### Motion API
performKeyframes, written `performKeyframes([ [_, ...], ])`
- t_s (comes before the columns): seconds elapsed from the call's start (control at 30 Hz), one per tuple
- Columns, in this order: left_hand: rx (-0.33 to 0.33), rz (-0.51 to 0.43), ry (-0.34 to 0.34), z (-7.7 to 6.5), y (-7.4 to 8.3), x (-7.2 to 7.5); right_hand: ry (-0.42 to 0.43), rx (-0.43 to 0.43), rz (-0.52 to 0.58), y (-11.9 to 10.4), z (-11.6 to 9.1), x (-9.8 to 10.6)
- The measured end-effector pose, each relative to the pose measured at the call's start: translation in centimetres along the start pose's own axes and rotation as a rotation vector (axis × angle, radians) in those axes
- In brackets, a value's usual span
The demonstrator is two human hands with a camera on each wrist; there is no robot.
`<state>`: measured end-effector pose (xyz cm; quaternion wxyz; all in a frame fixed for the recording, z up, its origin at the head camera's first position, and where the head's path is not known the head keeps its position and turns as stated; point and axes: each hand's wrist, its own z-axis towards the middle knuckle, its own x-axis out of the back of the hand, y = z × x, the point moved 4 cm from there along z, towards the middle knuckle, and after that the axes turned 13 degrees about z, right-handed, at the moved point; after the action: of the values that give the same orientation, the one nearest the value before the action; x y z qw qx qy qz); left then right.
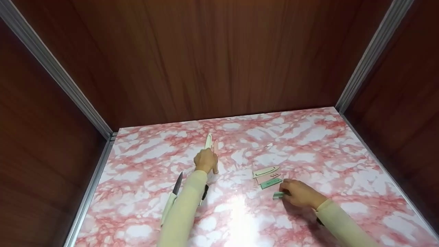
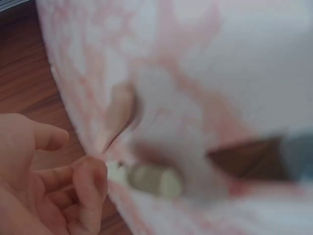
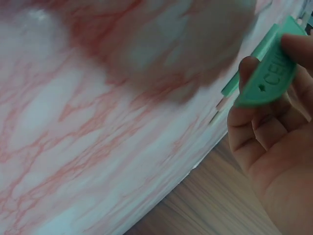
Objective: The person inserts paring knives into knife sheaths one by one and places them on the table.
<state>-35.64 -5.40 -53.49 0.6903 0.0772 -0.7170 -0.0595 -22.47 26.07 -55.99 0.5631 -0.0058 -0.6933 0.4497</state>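
At the far middle of the table, my left hand (image 1: pixel 205 159) pinches a cream knife in its sheath (image 1: pixel 208 140). Its blurred handle (image 2: pixel 156 180) sticks out past the fingertips in the left wrist view. A pink knife (image 1: pixel 215 168) lies just beside it. My right hand (image 1: pixel 300 192) holds a small green sheath (image 3: pixel 269 81) with raised lettering between thumb and fingers. To the left of that hand are a cream sheath (image 1: pixel 266 171), a pink sheath (image 1: pixel 264 178) and a green sheath (image 1: pixel 271 183), side by side.
A knife with a white handle (image 1: pixel 168 207) and bare dark blade (image 1: pixel 177 184) lies left of my left forearm. Brown wooden panels (image 1: pixel 219 61) with metal edge strips enclose the pink-and-white marbled table (image 1: pixel 144 157) at the back and sides.
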Motion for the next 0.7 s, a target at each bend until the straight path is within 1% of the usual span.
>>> performKeyframes([
  [0.1, -0.030, 0.019, -0.007, -0.3, -0.5, 1.5, 0.013, -0.050, 0.034, 0.1, 0.1, 0.2],
  [0.17, -0.055, 0.029, -0.028, -0.7, -1.0, 2.2, 0.017, -0.080, 0.041, 0.1, 0.2, 0.2],
  [0.23, -0.075, 0.042, -0.045, -1.2, -1.6, 2.8, 0.020, -0.099, 0.046, 0.1, 0.3, 0.3],
  [0.3, -0.100, 0.038, -0.076, -1.8, -2.4, 3.2, 0.021, -0.112, 0.045, 0.0, 0.4, 0.4],
  [0.37, -0.121, 0.026, -0.096, -2.6, -3.4, 3.4, 0.020, -0.127, 0.053, 0.1, 0.5, 0.4],
  [0.47, -0.146, -0.004, -0.105, -4.2, -5.1, 3.3, 0.021, -0.147, 0.069, 0.1, 0.5, 0.5],
  [0.63, -0.163, -0.018, -0.086, -7.3, -7.9, 2.6, 0.034, -0.165, 0.074, 0.3, 0.5, 0.4],
  [0.7, -0.157, -0.018, -0.084, -8.5, -8.9, 2.1, 0.038, -0.170, 0.077, 0.4, 0.4, 0.4],
])
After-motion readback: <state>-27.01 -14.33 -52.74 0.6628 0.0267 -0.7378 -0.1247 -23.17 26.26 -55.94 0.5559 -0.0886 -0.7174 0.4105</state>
